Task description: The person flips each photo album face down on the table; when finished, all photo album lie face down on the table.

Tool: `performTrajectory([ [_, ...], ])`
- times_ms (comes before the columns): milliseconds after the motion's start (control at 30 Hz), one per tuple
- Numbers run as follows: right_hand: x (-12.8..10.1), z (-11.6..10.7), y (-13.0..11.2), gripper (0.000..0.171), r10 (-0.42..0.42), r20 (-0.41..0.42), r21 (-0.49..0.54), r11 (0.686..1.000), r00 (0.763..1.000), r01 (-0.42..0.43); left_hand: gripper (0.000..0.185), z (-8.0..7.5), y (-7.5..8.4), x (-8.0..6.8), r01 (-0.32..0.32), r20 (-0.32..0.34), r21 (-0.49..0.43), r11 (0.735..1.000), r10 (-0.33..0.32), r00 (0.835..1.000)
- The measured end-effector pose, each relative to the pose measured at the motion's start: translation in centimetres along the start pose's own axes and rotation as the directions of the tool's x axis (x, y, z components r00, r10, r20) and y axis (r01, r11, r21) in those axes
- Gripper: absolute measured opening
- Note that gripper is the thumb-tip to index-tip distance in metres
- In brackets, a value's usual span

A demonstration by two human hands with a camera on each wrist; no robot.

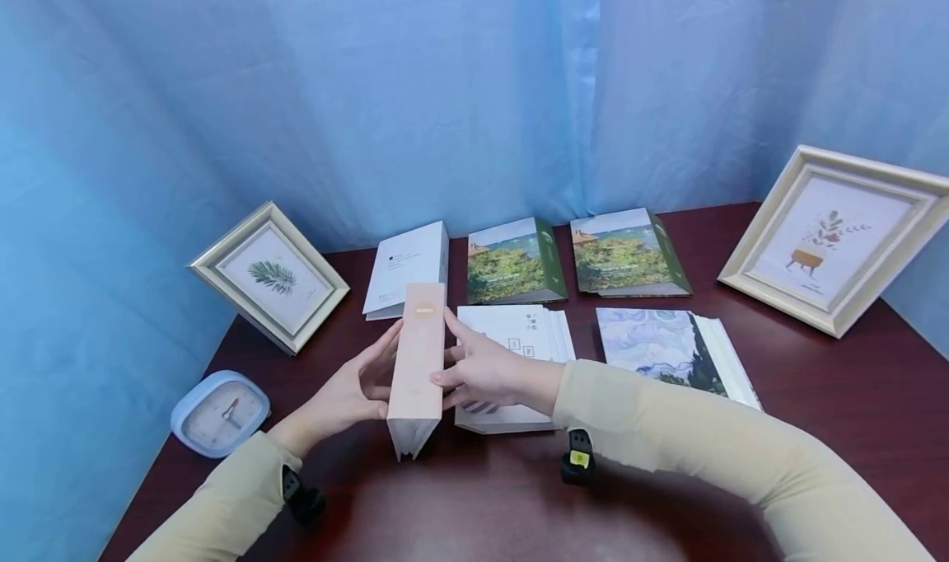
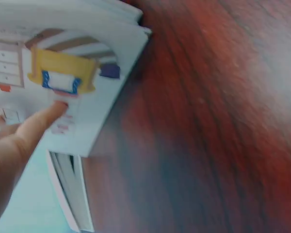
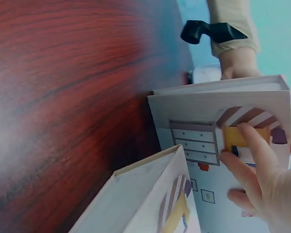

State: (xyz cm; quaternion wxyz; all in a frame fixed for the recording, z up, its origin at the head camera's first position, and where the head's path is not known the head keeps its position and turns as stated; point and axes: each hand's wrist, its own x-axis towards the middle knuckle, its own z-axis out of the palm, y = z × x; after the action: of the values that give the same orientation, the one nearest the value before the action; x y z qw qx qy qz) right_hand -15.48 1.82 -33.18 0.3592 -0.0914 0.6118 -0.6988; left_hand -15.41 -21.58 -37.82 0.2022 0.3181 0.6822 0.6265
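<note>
Bright, diffuse light fills the head view, softly shading the folds of the pale blue fabric curtain (image 1: pixel 415 117). Whitish glare spreads toward the front edge of the glossy, dark red, wood-grained desk (image 1: pixel 482 504). Both wrist views show hazy glare on it; the left wrist's is visibly blurred.

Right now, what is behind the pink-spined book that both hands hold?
In the head view, a white book with small print shows behind the pink-spined book, which covers the white book's near right corner. That part cannot be seen.
</note>
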Motion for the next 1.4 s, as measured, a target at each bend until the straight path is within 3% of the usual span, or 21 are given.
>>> performTrajectory([
  [133, 0.3, -0.4, 0.4, 0.087, -0.020, 0.017, 0.023, 1.000, 1.000, 0.020, 0.103, 0.2, 1.1, 0.3, 0.026, -0.060, 0.191, 0.981, -0.015, 0.998],
  [300, 1.0, -0.6, 1.2, 0.090, -0.073, 0.043, 0.115, 0.991, 0.996, 0.067, 0.107, -0.4, 2.7, 0.7, 0.077, -0.111, 0.434, 0.897, -0.031, 0.993],
  [400, 1.6, -0.6, 1.6, 0.091, -0.107, 0.047, 0.172, 0.980, 0.993, 0.097, 0.107, -1.2, 3.4, 1.0, 0.110, -0.115, 0.512, 0.852, -0.059, 0.992],
  [500, 2.4, -0.3, 2.0, 0.093, -0.129, 0.042, 0.226, 0.967, 0.991, 0.116, 0.105, -2.1, 3.9, 1.3, 0.148, -0.103, 0.528, 0.836, -0.110, 0.989],
  [633, 3.6, 0.2, 2.8, 0.093, -0.128, 0.026, 0.302, 0.946, 0.991, 0.114, 0.105, -3.2, 3.9, 1.4, 0.179, -0.075, 0.516, 0.838, -0.164, 0.984],
  [767, 4.7, 0.9, 3.8, 0.094, -0.108, 0.001, 0.353, 0.930, 0.994, 0.101, 0.108, -4.1, 3.2, 1.1, 0.189, -0.031, 0.468, 0.863, -0.198, 0.980],
  [900, 5.4, 1.5, 4.2, 0.095, -0.094, -0.024, 0.336, 0.937, 0.995, 0.096, 0.109, -4.7, 2.4, 0.6, 0.197, 0.002, 0.407, 0.892, -0.217, 0.976],
  [1000, 5.8, 1.8, 4.3, 0.096, -0.083, -0.054, 0.315, 0.944, 0.995, 0.096, 0.108, -4.9, 2.2, 0.4, 0.200, -0.010, 0.412, 0.889, -0.215, 0.977],
  [1100, 6.1, 1.7, 4.2, 0.095, -0.043, -0.105, 0.280, 0.957, 0.993, 0.071, 0.106, -4.8, 2.0, 0.4, 0.227, -0.057, 0.501, 0.835, -0.230, 0.971],
  [1233, 6.3, 1.6, 3.8, 0.094, 0.023, -0.167, 0.214, 0.977, 0.986, 0.014, 0.102, -4.5, 1.8, 0.5, 0.284, -0.120, 0.633, 0.720, -0.272, 0.955],
  [1400, 6.6, 1.3, 2.8, 0.091, 0.078, -0.224, 0.146, 0.988, 0.972, -0.046, 0.097, -4.1, 1.4, 0.8, 0.258, -0.124, 0.708, 0.657, -0.243, 0.962],
])
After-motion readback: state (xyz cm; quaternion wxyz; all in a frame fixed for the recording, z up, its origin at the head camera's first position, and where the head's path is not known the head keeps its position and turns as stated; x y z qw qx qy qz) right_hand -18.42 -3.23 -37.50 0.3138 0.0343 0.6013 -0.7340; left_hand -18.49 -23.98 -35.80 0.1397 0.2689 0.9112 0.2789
